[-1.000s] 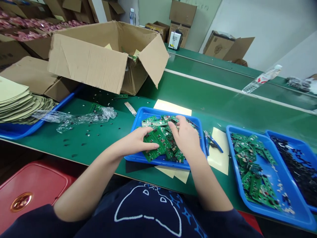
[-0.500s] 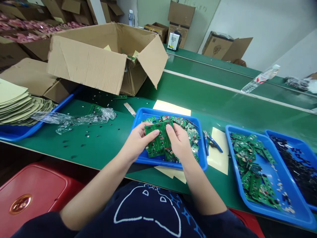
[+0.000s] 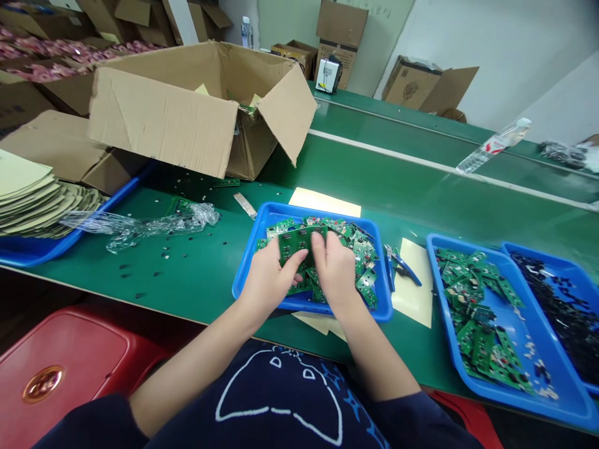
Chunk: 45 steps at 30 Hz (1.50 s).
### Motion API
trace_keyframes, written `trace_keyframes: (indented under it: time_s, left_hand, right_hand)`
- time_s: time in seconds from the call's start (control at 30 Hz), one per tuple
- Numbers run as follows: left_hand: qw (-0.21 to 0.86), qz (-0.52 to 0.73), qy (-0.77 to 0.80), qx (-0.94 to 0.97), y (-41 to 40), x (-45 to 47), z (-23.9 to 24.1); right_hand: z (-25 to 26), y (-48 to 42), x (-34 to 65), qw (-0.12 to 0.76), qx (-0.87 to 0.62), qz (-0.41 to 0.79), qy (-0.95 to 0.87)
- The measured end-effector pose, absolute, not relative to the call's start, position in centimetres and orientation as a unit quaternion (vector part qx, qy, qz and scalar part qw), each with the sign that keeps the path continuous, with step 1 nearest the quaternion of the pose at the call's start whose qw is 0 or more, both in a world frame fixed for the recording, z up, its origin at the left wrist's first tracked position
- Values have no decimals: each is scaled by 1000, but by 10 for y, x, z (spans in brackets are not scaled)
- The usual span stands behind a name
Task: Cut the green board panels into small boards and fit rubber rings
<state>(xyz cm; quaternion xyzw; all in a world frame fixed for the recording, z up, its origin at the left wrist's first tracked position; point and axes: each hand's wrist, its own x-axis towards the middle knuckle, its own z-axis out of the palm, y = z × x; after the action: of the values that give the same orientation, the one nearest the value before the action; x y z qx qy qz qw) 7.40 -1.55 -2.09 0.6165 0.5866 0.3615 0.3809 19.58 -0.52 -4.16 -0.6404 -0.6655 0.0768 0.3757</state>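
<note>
And here is the green counter [image 3: 182,287], a big cardboard box [image 3: 163,118] at eleven o'clock, the blue tray [image 3: 382,296] at centre, pliers [image 3: 409,271] just beside it at three. Over that tray the left hand [image 3: 264,274] comes in from eight o'clock, the right hand [image 3: 337,268] from four, and between them: the green board [image 3: 293,242], tipped up on edge! Both sets of fingers [image 3: 333,242] are pinching it, thumbs on the near face; much of the far-side grip is hidden. Good handling here, one would judge, means thumbs off the small components, even pressure from both sides, and the board kept above the tray so loose bits land inside.

What's changed? The trays haven't budged. A second ago the right hand was down among the boards, the left holding alone; half a second ago both had it, its face laid broad to view. Now it stands steeper, foreshortened, the thumbs closer together!
</note>
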Motion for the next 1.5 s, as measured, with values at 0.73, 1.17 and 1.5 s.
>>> trace_keyframes:
  time_s: [0.73, 1.17, 1.5]
  left_hand:
    - [545, 389, 487, 561, -5, 73, -31]
    - [230, 223, 627, 710, -1, 79, -36]
    - [114, 57, 600, 790, 40, 42, -36]
  right_hand:
    - [-30, -10, 203, 388, -541, 328, -670]
    - [-50, -2, 200, 349, -655, 58, -668]
    - [-23, 15, 222, 246, -670, 170, -680]
